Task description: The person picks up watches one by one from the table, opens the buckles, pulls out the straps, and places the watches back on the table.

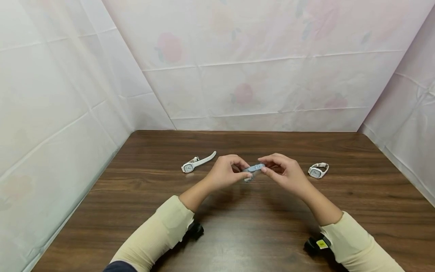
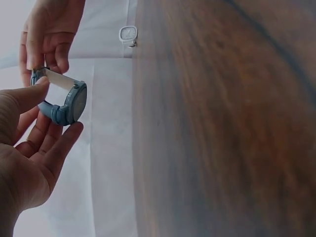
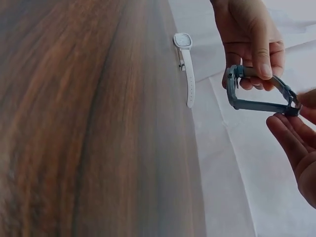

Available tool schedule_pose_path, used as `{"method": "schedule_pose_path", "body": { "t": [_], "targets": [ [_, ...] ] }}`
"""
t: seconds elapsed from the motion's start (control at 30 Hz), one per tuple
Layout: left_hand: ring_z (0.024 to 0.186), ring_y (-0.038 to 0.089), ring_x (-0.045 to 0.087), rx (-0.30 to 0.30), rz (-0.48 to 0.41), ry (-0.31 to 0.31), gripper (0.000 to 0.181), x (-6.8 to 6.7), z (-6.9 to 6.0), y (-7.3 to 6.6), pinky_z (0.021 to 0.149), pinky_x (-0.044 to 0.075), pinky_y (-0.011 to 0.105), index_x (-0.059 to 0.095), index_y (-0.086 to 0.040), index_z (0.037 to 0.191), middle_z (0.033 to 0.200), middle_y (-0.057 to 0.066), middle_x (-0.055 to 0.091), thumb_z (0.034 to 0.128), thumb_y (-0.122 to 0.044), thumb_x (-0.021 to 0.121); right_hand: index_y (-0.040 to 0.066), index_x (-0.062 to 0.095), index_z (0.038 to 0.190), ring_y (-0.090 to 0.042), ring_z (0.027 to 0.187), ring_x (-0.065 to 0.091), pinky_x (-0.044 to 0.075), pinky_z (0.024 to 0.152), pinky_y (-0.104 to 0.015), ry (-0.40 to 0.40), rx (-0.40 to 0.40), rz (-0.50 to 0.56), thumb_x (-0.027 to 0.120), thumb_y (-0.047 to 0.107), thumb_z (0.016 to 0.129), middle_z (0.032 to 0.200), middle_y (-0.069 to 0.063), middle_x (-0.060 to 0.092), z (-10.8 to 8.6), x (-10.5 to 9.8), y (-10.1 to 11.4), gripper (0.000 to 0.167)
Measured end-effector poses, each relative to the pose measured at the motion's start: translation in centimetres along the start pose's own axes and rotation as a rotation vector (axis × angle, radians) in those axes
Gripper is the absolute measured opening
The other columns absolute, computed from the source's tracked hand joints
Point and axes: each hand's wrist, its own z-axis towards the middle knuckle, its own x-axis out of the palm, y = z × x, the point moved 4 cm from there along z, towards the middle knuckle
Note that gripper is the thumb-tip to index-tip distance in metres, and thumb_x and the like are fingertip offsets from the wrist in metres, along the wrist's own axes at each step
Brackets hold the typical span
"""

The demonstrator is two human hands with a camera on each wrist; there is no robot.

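Observation:
Over the middle of the table, a blue wristwatch (image 1: 255,168) is held up between both hands. My left hand (image 1: 222,173) pinches its strap with thumb and fingers. On the other side, my right hand (image 1: 288,173) grips the strap near the buckle. In the left wrist view the watch (image 2: 60,112) forms a loop, its case facing right. The right wrist view shows the strap (image 3: 261,105) as a closed loop, with the buckle (image 3: 295,105) by the right fingertips. Fingers partly hide where the strap ends meet.
A white watch (image 1: 188,167) with its strap opened out lies left of the hands. Another white watch (image 1: 316,172), its strap looped, lies to the right. The brown wooden table (image 1: 224,234) meets pale curtains (image 1: 258,87) at the back and sides.

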Motion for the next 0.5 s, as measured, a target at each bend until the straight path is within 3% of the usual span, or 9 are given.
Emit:
{"method": "schedule_pose_path", "body": {
  "t": [0.17, 0.5],
  "targets": [
    [0.076, 0.008, 0.062, 0.018, -0.008, 0.004, 0.012, 0.11, -0.05, -0.12, 0.070, 0.059, 0.032, 0.074, -0.003, 0.087, 0.082, 0.002, 0.066, 0.0788, -0.006, 0.082, -0.002, 0.071, 0.097, -0.012, 0.077, 0.062, 0.055, 0.064, -0.018, -0.036, -0.058, -0.062, 0.075, -0.014, 0.076, 0.093, -0.010, 0.066, 0.23, 0.21, 0.23, 0.024],
    [0.077, 0.008, 0.065, 0.006, -0.033, 0.011, 0.013, -0.43, 0.12, -0.42, 0.070, 0.058, 0.026, 0.073, -0.005, 0.087, 0.085, 0.001, 0.067, 0.0786, -0.006, 0.082, 0.002, 0.072, 0.095, -0.010, 0.082, 0.063, 0.056, 0.070, -0.020, -0.081, 0.072, 0.016, 0.074, -0.007, 0.081, 0.095, -0.007, 0.067, 0.02, -0.18, 0.15, 0.016]
  ]
}}
